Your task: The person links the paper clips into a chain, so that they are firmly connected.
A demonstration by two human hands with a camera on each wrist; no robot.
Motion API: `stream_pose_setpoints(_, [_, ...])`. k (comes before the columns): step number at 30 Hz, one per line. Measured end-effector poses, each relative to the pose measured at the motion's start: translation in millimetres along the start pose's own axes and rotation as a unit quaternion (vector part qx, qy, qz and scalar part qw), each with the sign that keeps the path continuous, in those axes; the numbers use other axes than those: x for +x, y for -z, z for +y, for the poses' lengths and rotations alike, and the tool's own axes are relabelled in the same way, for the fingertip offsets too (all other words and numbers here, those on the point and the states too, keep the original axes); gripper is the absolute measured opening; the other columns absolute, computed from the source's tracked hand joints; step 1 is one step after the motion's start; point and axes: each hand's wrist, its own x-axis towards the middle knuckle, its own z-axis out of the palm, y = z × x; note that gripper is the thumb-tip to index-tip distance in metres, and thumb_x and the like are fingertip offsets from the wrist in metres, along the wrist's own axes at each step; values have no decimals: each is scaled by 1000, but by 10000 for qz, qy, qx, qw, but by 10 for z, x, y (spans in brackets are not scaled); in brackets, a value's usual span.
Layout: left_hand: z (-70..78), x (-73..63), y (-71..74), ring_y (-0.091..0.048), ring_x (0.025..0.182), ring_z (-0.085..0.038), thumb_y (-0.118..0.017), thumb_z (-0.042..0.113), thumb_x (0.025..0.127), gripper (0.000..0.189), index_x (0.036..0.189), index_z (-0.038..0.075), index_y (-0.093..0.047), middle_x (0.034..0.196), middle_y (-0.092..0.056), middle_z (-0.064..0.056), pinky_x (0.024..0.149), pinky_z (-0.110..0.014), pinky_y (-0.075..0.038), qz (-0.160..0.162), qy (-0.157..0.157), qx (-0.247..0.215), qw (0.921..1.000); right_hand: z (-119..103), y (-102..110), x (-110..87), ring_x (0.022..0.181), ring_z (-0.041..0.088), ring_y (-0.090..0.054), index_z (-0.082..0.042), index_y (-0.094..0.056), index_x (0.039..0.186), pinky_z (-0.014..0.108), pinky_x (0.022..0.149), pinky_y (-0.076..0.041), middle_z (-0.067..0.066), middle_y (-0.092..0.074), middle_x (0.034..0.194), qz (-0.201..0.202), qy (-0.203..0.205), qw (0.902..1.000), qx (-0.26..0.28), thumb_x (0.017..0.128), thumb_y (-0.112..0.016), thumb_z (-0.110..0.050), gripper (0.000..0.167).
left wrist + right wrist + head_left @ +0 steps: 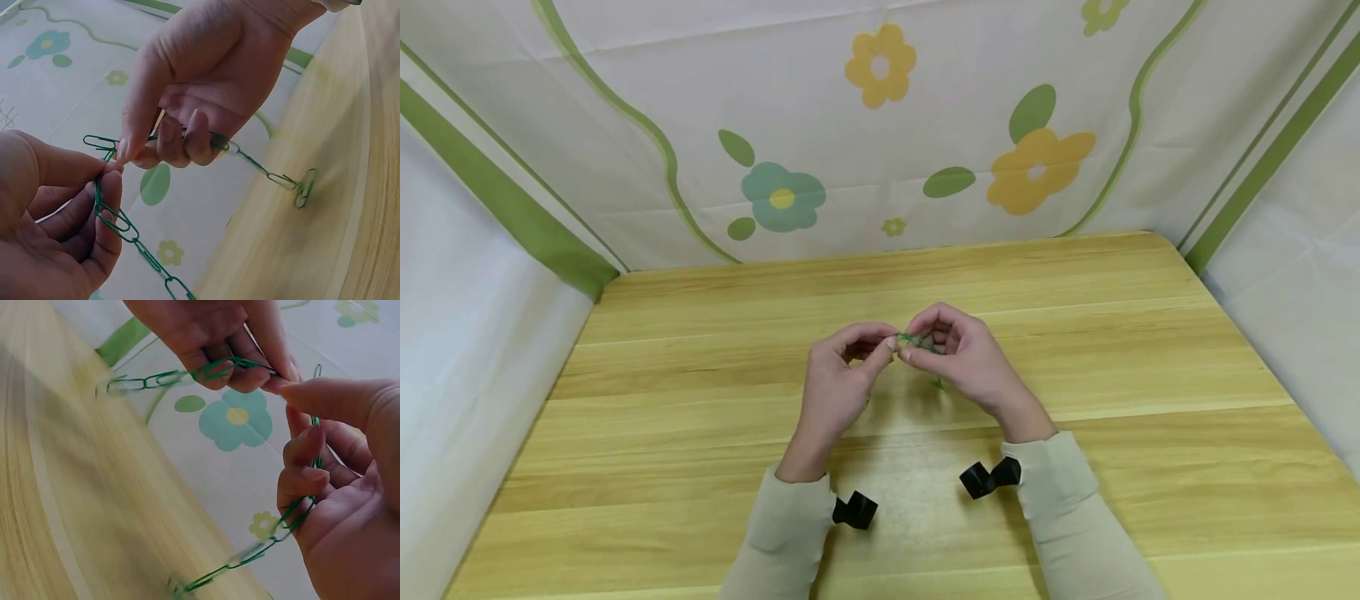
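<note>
Thumb and fingertips of my left hand (837,385) pinch a green paper clip chain (150,257), whose linked clips trail down past the fingers in the left wrist view. My right hand (967,360) pinches too, its fingertips meeting those of the left. From it runs another length of green paper clip chain (253,551), passing behind the curled fingers and dangling over the tabletop. A rounded clip end (97,141) pokes out beside the touching fingertips. Fingers hide the spot where the two lengths come together, so I cannot tell whether they are linked.
Below the hands lies a light wood-grain table (685,433). White cloth with printed flowers (880,67) rises behind its far edge, and plain pale cloth (482,292) flanks the sides. Each sleeve cuff carries a small black wrist camera (856,510).
</note>
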Motion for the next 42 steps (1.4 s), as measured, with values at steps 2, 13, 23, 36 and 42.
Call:
stream_pose_setpoints(2, [0, 1, 6, -70, 85, -15, -75, 13, 102, 11, 109, 8, -82, 101, -81, -10, 78, -29, -57, 37, 88, -39, 9999, -4, -2, 0, 92, 20, -69, -5, -70, 116, 33, 78, -62, 2, -71, 107, 114, -68, 9998, -149, 98, -79, -10, 21])
stream_pose_setpoints(13, [23, 2, 29, -68, 82, -16, -75, 7, 101, 12, 110, 2, -81, 100, -78, -17, 75, -26, -58, -20, 244, -369, 9990, 6, 20, -1, 78, 14, -67, -3, -75, 111, 30, 66, -54, -4, -77, 96, 236, -78, 9997, -63, 100, -77, -12, 15])
stream_pose_setpoints(23, [68, 30, 57, -69, 84, -17, -74, 6, 100, 15, 113, -1, -79, 104, -78, -9, 79, -26, -60, -42, 1096, -1260, 9859, -4, 60, -5, 69, 12, -57, 1, -75, 114, 29, 64, -53, -4, -78, 91, 66, -9, 9999, 91, 102, -73, -9, 15])
stream_pose_setpoints(36, [73, 30, 73, -70, 83, -16, -74, 4, 100, 16, 113, -6, -77, 92, -78, 1, 81, -26, -60, -13, 1138, -1742, 9781, -15, 34, 0, 71, 15, -69, 12, -67, 114, 34, 68, -62, -1, -77, 92, -517, 105, 9978, 393, 107, -65, -7, 20])
stream_pose_setpoints(42, [71, 35, 54, -69, 80, -16, -75, 5, 100, 16, 112, -4, -77, 95, -78, 2, 79, -26, -59, -111, 1139, -1806, 9769, 18, 13, -8, 71, 13, -65, -4, -69, 108, 28, 64, -55, -2, -76, 91, -539, 104, 9928, 1064, 109, -58, -7, 12])
